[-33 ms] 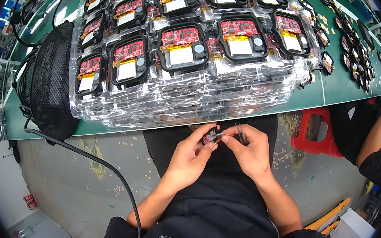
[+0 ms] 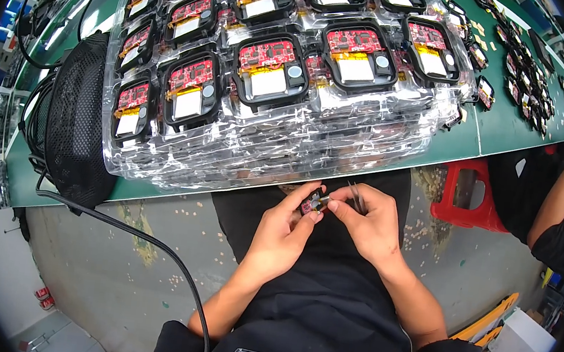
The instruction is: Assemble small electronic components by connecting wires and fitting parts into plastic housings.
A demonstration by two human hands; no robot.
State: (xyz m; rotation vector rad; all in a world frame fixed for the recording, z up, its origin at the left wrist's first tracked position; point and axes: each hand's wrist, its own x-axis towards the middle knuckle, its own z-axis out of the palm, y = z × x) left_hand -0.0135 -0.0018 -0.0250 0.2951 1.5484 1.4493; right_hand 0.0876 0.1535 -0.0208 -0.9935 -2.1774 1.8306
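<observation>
Just below the table's front edge, my left hand (image 2: 280, 236) is closed on a small black-framed device (image 2: 307, 207) with a red circuit board, its thumb and fingers gripping the sides. My right hand (image 2: 374, 230) meets it from the right, thumb and forefinger pinched at a small pale part on the device's edge. A pair of tweezers (image 2: 357, 199) is tucked in the fingers of that same hand, tips pointing up and away from the device. Fingers hide much of the device.
Clear plastic trays (image 2: 264, 147) stand stacked on the green table (image 2: 486, 132), the top one holding rows of similar devices. A black mesh bag (image 2: 81, 127) and a cable (image 2: 145, 235) lie left. Loose devices (image 2: 525, 85), a red stool (image 2: 457, 194) and another person's arm (image 2: 558, 198) are right.
</observation>
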